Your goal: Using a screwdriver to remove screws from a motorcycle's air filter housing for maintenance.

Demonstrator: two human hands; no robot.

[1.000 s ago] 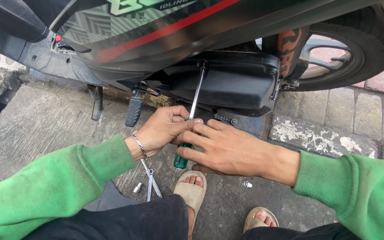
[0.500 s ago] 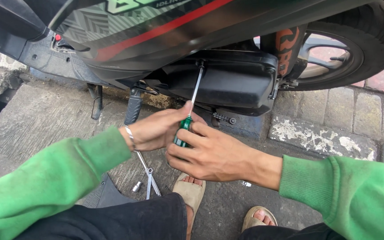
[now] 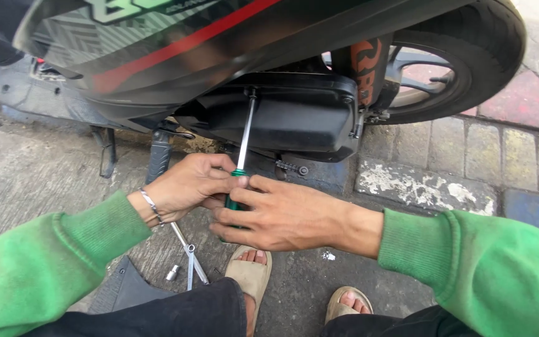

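Compared with the view half a second earlier, both hands sit at almost the same place on the tool; the screwdriver (image 3: 242, 150) stays engaged at the same point on the engine cover, and the grip has tightened slightly around the handle.

Left hand (image 3: 189, 185): fingers curled around the green handle from the left side, thumb side uppermost. The hand is clenched on the handle. A metal bracelet (image 3: 151, 206) sits at the wrist, just above the green sleeve.

Right hand (image 3: 282, 215): laid across the lower part of the handle from the right, fingers wrapped over it and touching the fingers of the left hand. It grasps the same handle; most of the handle is hidden between the two hands.

Screwdriver: the steel shaft runs up and slightly to the right from the hands, tilted, with its tip at the upper edge of the black engine cover (image 3: 294, 118) under the scooter body (image 3: 176, 50).

On the concrete ground (image 3: 26, 175) below the left wrist lie a T-shaped wrench (image 3: 189, 254) and a small socket (image 3: 172, 273), just beside each other. Two sandalled feet show at the lower edge. The rear tyre (image 3: 488, 56) stands at the upper right, over the paving blocks.
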